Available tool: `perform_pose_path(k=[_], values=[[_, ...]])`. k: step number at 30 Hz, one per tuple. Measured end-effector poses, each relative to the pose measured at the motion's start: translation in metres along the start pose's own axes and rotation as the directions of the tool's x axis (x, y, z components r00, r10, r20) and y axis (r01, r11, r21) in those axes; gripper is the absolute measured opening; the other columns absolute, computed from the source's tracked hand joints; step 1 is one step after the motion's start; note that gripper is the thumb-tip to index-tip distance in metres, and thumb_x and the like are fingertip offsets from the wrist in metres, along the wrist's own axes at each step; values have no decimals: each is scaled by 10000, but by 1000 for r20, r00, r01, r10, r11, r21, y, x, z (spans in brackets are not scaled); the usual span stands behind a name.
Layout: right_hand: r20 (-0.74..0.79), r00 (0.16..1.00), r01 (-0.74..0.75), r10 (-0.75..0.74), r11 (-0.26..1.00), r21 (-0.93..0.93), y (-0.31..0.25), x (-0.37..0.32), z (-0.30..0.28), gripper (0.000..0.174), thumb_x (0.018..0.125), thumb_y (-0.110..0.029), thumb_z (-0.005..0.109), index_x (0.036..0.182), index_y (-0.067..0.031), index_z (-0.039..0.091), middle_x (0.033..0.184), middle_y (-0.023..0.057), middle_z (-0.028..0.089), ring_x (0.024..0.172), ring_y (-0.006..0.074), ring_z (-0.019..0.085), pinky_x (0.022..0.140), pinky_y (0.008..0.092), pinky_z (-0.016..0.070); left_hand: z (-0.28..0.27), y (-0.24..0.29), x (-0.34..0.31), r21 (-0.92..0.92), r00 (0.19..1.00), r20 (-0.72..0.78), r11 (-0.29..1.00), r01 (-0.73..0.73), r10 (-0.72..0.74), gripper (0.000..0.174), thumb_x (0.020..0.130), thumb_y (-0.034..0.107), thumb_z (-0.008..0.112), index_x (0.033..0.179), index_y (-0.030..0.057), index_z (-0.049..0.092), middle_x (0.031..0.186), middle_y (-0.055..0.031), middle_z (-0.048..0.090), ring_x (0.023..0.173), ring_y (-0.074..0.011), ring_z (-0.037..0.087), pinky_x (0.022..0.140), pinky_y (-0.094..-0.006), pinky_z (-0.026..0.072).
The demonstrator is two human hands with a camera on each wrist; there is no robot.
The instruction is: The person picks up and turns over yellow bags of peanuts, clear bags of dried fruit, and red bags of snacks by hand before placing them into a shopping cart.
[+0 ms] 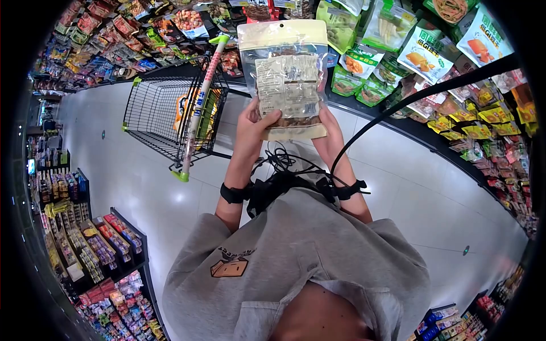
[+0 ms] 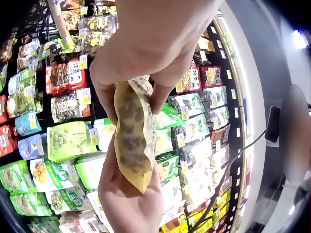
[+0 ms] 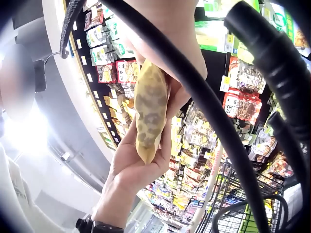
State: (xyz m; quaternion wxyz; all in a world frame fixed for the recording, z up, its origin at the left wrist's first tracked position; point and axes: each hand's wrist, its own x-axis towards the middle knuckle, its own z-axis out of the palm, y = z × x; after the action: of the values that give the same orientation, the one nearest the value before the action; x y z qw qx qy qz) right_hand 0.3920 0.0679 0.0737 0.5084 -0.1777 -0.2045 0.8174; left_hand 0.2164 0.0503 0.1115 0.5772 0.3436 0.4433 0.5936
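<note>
Both hands hold up a clear-and-cream snack pouch (image 1: 289,85) in front of the body, its printed label side facing up in the head view. The left hand (image 1: 254,128) grips the lower left edge, with its thumb lying over the front. At the lower right edge, the right hand (image 1: 330,133) grips the pouch, its fingers mostly hidden behind. Seen from below in the left wrist view, the yellowish bottom of the pouch (image 2: 132,136) shows brown pieces through it. The right wrist view shows the same pouch (image 3: 151,109) between the two hands.
A black wire shopping cart (image 1: 165,113) with a green-ended handle (image 1: 199,108) stands to the left, an orange package inside. Shelves of packaged snacks (image 1: 426,54) run ahead. A black cable (image 1: 398,105) arcs across the right side. Display racks (image 1: 96,238) stand behind left.
</note>
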Motion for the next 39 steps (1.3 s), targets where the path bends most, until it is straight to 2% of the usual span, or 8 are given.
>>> perform_pose_path(k=[6,11,14,19,29,31,36,39], values=[[-37,999,4,-10,990,-141,6,-1,2,513,972,-267,415,1398,-14,283,1357,114,430,1241,225,432,1036,372,329,-9,6,6,277,998,-8,959,-59,64,511,786,31,685,1236,-75,468,1123,-112,602,1000,-144,576,895,-256,440],[-52,998,-39,35,997,-73,3,-2,4,499,971,-261,412,1391,-16,297,1360,116,428,1242,233,430,1035,375,330,-20,-6,6,142,990,-76,984,-109,121,463,847,53,634,1242,-109,455,1097,-115,617,956,-134,594,857,-255,464],[-46,998,-55,53,998,-42,4,-1,-1,503,968,-257,415,1394,-17,298,1361,121,429,1236,240,437,1033,382,335,-22,-1,0,168,990,-130,985,-39,61,357,892,86,587,1198,-85,515,1046,-88,631,929,-117,592,816,-238,474],[-41,999,-34,33,999,-24,6,2,-6,523,949,-249,454,1389,-5,309,1342,124,451,1221,243,457,1022,379,354,-14,0,-4,203,967,-234,978,-50,98,288,917,135,566,1141,-45,575,944,-57,642,788,-81,597,640,-215,489],[-61,997,-42,43,999,11,6,0,-13,544,907,-211,529,1368,8,339,1318,124,469,1211,235,467,1020,363,361,-19,-2,-7,160,981,-150,982,-102,126,272,927,144,555,1118,-47,578,905,-59,643,752,-84,604,616,-219,500],[-49,998,-39,38,999,-24,6,-1,-14,550,923,-233,499,1382,3,309,1344,130,443,1229,247,449,1029,377,347,-11,1,-8,213,967,-194,969,-121,164,256,937,221,547,1089,22,600,720,62,567,573,4,440,515,-144,335],[-36,999,-24,24,1000,0,4,-4,-14,556,898,-217,542,1360,19,342,1310,121,474,1205,230,469,1015,357,361,-12,-4,-8,210,963,-208,970,-125,169,249,935,229,553,1070,26,602,728,58,571,574,2,441,510,-151,326],[-5,1000,-16,16,998,-65,6,-3,-20,558,933,-260,481,1385,8,293,1361,145,424,1238,262,437,1031,392,343,-11,-3,-8,184,966,-196,974,-132,168,245,934,227,556,1064,25,598,730,56,566,563,-2,422,499,-162,309]])
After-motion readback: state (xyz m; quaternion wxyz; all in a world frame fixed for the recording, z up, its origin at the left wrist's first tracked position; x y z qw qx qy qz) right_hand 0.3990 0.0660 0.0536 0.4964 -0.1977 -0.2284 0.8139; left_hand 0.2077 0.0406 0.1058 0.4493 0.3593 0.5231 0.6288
